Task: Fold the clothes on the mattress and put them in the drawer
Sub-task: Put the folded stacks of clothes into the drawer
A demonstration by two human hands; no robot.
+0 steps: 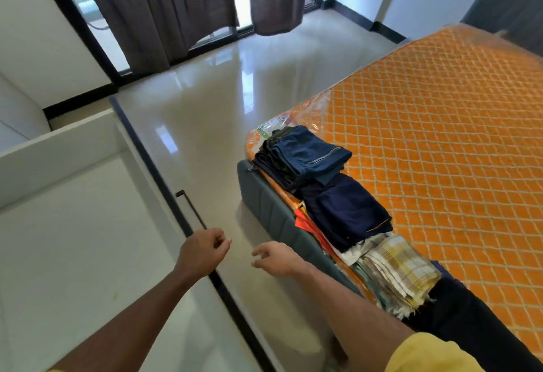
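Note:
Folded clothes lie in a row along the left edge of the orange mattress (440,136): a blue folded stack (305,157) at the far end, a navy garment (343,210) in the middle, a pale checked cloth pile (396,271) nearer me, and a dark garment (470,318) nearest. The white drawer (73,224) stands pulled out at the left, with nothing in the part I see. My left hand (202,251) hovers over the drawer's front edge, fingers loosely curled, holding nothing. My right hand (276,258) hangs over the floor between drawer and bed, fingers apart, holding nothing.
A glossy tiled floor (220,101) runs between the drawer and the grey bed frame (264,201). The drawer front carries a black handle (191,210). Dark curtains (158,10) hang before glass doors at the back. White walls enclose the room.

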